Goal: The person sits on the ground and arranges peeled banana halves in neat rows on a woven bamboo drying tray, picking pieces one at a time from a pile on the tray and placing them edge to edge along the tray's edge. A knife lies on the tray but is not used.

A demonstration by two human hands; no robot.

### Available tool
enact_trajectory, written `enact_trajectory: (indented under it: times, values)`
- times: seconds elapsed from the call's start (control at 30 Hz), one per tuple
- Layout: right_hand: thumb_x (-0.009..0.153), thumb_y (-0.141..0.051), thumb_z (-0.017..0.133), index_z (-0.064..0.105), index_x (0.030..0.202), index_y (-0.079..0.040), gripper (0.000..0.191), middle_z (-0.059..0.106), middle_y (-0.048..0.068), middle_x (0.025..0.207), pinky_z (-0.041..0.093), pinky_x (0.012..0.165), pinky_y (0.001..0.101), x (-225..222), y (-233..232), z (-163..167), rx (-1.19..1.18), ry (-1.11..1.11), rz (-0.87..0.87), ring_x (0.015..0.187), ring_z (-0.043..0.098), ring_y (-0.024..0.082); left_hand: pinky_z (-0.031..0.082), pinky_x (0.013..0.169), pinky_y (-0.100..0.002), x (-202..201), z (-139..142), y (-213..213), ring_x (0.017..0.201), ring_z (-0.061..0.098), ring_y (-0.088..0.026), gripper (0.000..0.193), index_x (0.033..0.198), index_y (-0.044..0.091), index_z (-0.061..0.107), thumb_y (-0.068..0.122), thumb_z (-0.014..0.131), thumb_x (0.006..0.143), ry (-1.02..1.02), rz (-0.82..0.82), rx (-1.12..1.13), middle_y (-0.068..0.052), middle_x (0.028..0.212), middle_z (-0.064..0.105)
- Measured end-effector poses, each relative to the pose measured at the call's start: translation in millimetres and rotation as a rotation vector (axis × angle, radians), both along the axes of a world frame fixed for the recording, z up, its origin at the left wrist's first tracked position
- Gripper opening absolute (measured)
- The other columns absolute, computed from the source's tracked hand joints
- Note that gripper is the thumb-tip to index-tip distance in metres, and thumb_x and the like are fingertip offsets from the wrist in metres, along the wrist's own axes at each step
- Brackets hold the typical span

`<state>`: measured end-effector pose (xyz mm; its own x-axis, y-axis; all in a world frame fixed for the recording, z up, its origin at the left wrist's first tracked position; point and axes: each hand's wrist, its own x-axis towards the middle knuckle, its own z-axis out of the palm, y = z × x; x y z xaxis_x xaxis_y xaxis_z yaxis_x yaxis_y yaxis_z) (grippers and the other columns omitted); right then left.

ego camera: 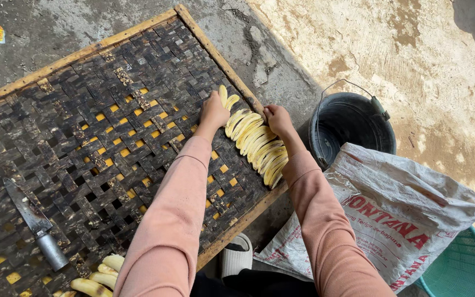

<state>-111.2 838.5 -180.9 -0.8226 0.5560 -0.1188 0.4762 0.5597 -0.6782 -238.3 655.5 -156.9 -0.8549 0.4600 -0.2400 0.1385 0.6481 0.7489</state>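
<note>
A row of several peeled yellow bananas (257, 146) lies side by side along the right edge of a dark woven bamboo tray (83, 137). My left hand (214, 111) is at the far end of the row, its fingers closed on a banana (226, 98) that it holds against the mat. My right hand (277, 118) rests beside the row near the tray's wooden frame, fingers curled, touching the bananas. Both arms wear pink sleeves.
A knife (35, 223) with a metal handle lies on the tray at the left. More peeled bananas (97, 278) sit at the tray's near edge. A black bucket (352, 127), a white printed sack (397, 220) and a green basket (460, 269) stand right of the tray on concrete.
</note>
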Motion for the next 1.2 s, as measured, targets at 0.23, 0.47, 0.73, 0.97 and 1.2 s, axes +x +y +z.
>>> enact_trajectory:
  times: [0.23,0.47,0.73,0.97,1.2]
  values:
    - [0.104,-0.020,0.058,0.069,0.118,0.001,0.027,0.075,0.015,0.091,0.053,0.079,0.0349,62,1,-16,-0.102,0.016,-0.033,0.083,0.067,0.021,0.049,0.102,-0.048,27,-5,-4,0.122,0.061,-0.041,0.048,0.128,0.004,0.054,0.009,0.072,0.084,-0.047,-0.205,-0.089,-0.023,0.127,0.065]
    - [0.104,-0.019,0.057,0.069,0.119,0.001,0.027,0.074,0.010,0.091,0.052,0.077,0.0317,109,10,-33,-0.173,0.002,-0.035,0.081,0.064,0.015,0.052,0.098,-0.049,62,-17,27,0.118,0.063,-0.044,0.042,0.122,0.001,0.056,0.009,0.071,0.084,-0.026,-0.285,-0.068,-0.026,0.123,0.067]
    - [0.104,-0.018,0.058,0.068,0.122,-0.002,0.026,0.072,0.009,0.089,0.052,0.073,0.0329,110,9,-17,-0.247,-0.071,-0.083,0.077,0.061,0.015,0.056,0.094,-0.048,65,-10,34,0.115,0.067,-0.040,0.052,0.125,0.001,0.053,0.018,0.081,0.084,-0.014,-0.253,-0.188,-0.024,0.121,0.068]
    - [0.096,-0.009,0.068,0.070,0.123,-0.009,0.027,0.062,0.014,0.112,0.055,0.087,0.0367,98,2,19,0.045,0.155,0.070,0.099,0.066,0.025,0.059,0.090,-0.044,88,13,-17,0.111,0.068,-0.036,0.081,0.119,0.000,0.051,0.025,0.101,0.060,-0.014,-0.353,-0.299,-0.023,0.116,0.069]
    - [0.096,-0.002,0.064,0.076,0.118,-0.012,0.027,0.062,0.013,0.115,0.052,0.089,0.0384,66,6,17,0.137,0.084,0.178,0.101,0.064,0.030,0.061,0.076,-0.046,128,4,-38,0.092,0.075,-0.037,0.055,0.118,0.002,0.053,0.010,0.088,0.077,0.104,-0.273,-0.211,-0.022,0.096,0.074]
